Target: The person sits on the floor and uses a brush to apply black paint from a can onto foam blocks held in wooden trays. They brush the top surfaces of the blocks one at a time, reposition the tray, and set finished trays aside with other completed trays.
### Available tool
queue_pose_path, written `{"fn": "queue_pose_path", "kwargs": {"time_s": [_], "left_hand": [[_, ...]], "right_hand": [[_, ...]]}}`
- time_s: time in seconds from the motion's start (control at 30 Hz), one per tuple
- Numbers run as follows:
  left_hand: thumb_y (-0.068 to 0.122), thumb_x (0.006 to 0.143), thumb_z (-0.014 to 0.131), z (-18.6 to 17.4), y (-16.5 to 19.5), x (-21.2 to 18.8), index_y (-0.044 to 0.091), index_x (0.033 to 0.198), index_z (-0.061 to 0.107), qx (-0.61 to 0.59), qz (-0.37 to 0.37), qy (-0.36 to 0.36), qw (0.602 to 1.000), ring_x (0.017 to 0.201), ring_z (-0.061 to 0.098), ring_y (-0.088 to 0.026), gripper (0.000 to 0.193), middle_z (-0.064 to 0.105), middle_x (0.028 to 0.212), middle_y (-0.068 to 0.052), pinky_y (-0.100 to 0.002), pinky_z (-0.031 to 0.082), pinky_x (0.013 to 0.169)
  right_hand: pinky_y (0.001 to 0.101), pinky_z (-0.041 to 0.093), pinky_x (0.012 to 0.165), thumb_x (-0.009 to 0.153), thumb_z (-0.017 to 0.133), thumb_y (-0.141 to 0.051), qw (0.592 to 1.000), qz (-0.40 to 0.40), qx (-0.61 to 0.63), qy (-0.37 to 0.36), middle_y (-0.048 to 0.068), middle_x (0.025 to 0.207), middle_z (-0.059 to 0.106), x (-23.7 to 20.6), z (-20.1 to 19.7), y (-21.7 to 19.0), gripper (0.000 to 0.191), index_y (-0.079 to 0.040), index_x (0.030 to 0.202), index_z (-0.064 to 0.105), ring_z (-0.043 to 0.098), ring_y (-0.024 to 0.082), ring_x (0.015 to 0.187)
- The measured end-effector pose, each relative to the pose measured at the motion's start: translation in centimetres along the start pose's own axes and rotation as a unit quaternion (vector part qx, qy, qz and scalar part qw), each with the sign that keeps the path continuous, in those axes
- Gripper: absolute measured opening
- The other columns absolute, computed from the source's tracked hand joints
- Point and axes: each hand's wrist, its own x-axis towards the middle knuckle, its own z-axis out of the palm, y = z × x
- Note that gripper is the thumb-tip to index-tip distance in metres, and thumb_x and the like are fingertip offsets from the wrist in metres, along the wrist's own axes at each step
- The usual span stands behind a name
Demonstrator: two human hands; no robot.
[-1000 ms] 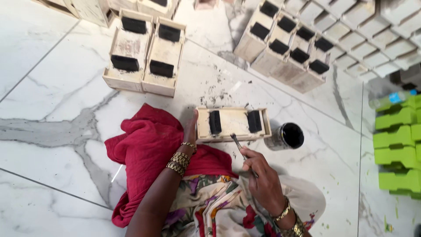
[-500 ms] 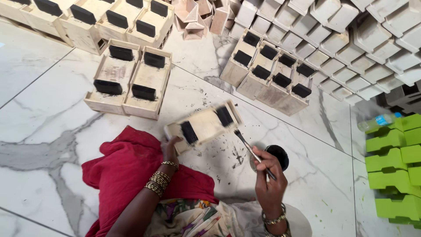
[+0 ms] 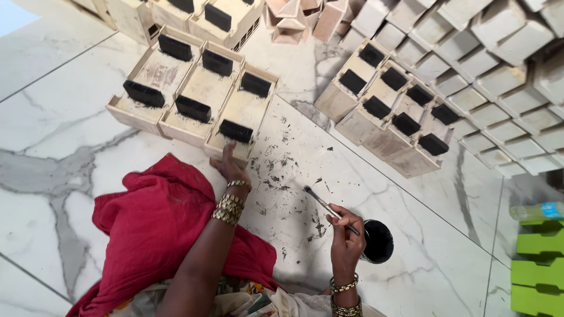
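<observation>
The left hand [image 3: 230,170] lay open against the wooden tray [image 3: 242,115], aligning it; the right hand [image 3: 345,242] gripped a paintbrush [image 3: 329,209] above the black pot [image 3: 378,241].

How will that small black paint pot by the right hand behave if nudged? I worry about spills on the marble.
The paint pot looks round and small, so probably light and apt to slide or tip on the glossy floor. Its top looks open, so paint might spill.
</observation>
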Motion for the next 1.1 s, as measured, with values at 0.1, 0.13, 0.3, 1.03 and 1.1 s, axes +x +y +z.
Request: {"fn": "queue_pose_path", "kwargs": {"time_s": [0.1,0.13,0.3,1.03,1.1], "left_hand": [[0.01,0.072,0.085,1.1,0.3,1.0,0.006,0.14,0.032,-0.057,0.047,-0.032,0.997,0.122,0.057,-0.031,0.087,0.055,0.132,-0.014,-0.043,0.052,0.098],[0.01,0.07,0.084,1.3,0.7,1.2,0.007,0.14,0.029,-0.064,0.036,-0.028,0.997,0.119,0.058,-0.032,0.089,0.055,0.13,-0.015,-0.044,0.053,0.098],[0.01,0.068,0.084,1.6,3.9,2.0,0.0,0.142,0.03,-0.065,0.019,-0.001,0.998,0.111,0.061,-0.034,0.092,0.055,0.129,-0.023,-0.051,0.057,0.092],[0.03,0.106,0.063,6.9,-8.9,-3.0,-0.002,0.163,0.019,0.382,0.355,-0.301,0.798,0.151,0.03,-0.038,0.079,0.017,0.168,-0.026,-0.051,0.026,0.126],[0.031,0.098,0.072,11.1,-12.4,-3.1,-0.001,0.158,0.028,0.444,0.464,-0.351,0.682,0.149,0.033,-0.038,0.081,0.033,0.16,-0.024,-0.05,0.028,0.125]], "right_hand": [[0.0371,0.066,0.094,0.103,0.049,0.009,1.0,-0.01,-0.026,0.006,0.021,0.122,0.067,-0.1,-0.3,0.0,0.013,-0.002,0.095,0.048,0.07,0.025,0.114],[0.0365,0.066,0.094,0.102,0.05,0.009,1.0,-0.01,-0.025,0.008,0.021,0.122,0.068,-0.2,-0.4,0.0,0.013,-0.002,0.095,0.048,0.07,0.025,0.113],[0.0343,0.065,0.091,0.101,0.052,0.006,1.0,-0.008,0.02,0.011,0.021,0.123,0.068,-1.0,-0.3,0.2,0.01,-0.002,0.098,0.048,0.071,0.023,0.111],[0.0411,0.064,0.096,0.103,0.059,0.002,0.924,-0.014,0.227,0.308,0.031,0.13,0.063,0.0,-3.6,-2.0,0.014,-0.004,0.106,0.046,0.068,0.035,0.116],[0.041,0.063,0.097,0.103,0.059,0.002,0.911,-0.008,0.237,0.337,0.032,0.128,0.065,0.1,-4.2,-1.6,0.016,-0.005,0.109,0.046,0.069,0.036,0.113]]}}
